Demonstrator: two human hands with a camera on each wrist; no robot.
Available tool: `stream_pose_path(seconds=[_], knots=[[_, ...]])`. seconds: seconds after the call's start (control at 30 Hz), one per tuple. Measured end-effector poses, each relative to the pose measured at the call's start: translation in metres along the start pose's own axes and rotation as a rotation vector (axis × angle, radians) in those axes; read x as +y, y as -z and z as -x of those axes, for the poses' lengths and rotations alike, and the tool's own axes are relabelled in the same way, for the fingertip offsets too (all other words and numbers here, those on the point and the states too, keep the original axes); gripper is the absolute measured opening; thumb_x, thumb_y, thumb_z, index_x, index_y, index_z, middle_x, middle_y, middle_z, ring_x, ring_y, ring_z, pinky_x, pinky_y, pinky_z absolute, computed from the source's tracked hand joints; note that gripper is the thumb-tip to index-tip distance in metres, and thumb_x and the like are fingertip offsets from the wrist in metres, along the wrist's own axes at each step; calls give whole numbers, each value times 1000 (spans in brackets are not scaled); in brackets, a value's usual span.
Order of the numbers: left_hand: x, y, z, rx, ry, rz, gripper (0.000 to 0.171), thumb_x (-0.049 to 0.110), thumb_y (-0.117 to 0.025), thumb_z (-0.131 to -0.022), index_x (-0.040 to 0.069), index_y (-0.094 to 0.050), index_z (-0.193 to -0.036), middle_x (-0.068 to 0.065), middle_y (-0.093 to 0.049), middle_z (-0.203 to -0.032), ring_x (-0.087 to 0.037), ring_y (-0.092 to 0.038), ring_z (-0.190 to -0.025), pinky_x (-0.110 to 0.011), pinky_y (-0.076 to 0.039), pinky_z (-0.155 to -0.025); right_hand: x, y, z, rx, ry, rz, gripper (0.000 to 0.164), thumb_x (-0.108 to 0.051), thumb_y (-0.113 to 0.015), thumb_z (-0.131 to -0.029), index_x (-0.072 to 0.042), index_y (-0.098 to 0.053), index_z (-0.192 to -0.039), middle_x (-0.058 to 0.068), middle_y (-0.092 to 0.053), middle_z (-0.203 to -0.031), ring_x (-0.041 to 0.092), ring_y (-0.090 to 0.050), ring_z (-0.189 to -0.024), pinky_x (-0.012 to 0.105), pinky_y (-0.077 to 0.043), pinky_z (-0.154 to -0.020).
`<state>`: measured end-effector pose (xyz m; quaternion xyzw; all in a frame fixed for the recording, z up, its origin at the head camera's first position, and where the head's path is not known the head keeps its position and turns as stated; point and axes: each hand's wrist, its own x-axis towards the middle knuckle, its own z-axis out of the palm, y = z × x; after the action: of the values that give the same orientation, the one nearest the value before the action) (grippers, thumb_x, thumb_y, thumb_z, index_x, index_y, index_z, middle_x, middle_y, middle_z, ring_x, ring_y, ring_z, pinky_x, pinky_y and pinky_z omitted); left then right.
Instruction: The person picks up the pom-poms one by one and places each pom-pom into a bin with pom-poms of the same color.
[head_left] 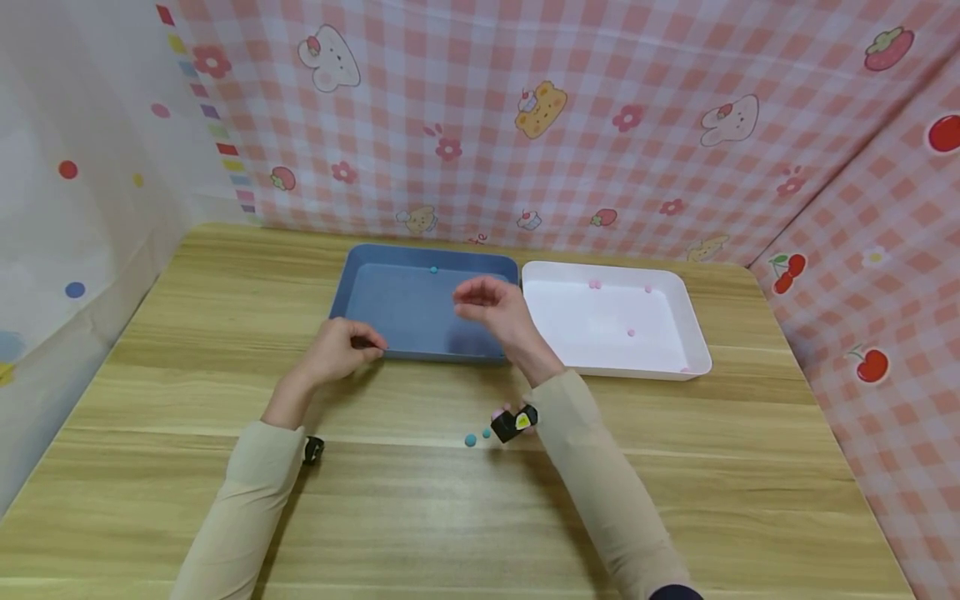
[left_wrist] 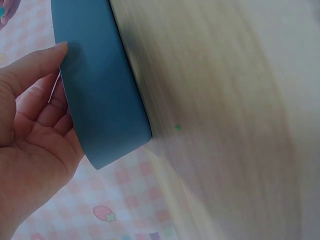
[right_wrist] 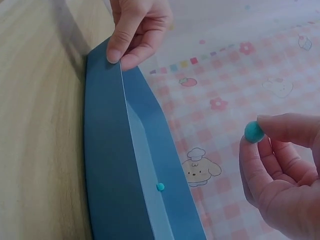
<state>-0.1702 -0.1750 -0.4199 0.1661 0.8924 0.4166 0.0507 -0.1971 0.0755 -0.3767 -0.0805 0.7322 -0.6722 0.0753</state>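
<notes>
My left hand (head_left: 337, 350) pinches the near rim of a blue tray (head_left: 397, 304) close to its left corner, thumb outside and fingers inside, as the left wrist view shows. Above the right part of that tray hovers my right hand (head_left: 498, 312). Between its thumb and fingertips it holds a small teal ball (right_wrist: 254, 132), which the head view does not show clearly. Another teal ball (head_left: 433, 270) lies inside the tray near the far wall.
Right of the blue tray stands a white tray (head_left: 573, 337) with several small pink balls (head_left: 631, 332). Two teal balls (head_left: 470, 440) lie on the wooden table (head_left: 405, 508). Pink balls (head_left: 497, 413) there are partly hidden by the right wrist camera (head_left: 513, 423). A checkered cloth (head_left: 480, 183) hangs behind.
</notes>
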Motion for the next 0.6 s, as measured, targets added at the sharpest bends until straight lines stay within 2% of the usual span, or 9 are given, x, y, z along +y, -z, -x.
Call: stream_pose_path(seconds=[0.37, 0.6], knots=[[-2, 0, -1, -4, 4, -1, 6, -4, -66, -82, -2, -71, -84, -12, -69, -81, -20, -60, -75, -30, -48, -69, 1, -3, -13, 26, -7, -54, 16, 9, -65, -82, 5, -63, -98, 4, -64, -90, 13, -60, -83, 28, -50, -79], [-2, 0, -1, -3, 5, -5, 6, -4, -66, -82, -2, -72, -85, -12, -69, -82, -20, -60, -75, -30, -48, -68, 4, -5, -20, 37, -39, -74, 15, 5, -65, -84, 2, -64, -98, 5, -64, -93, 15, -60, -86, 30, -50, -82]])
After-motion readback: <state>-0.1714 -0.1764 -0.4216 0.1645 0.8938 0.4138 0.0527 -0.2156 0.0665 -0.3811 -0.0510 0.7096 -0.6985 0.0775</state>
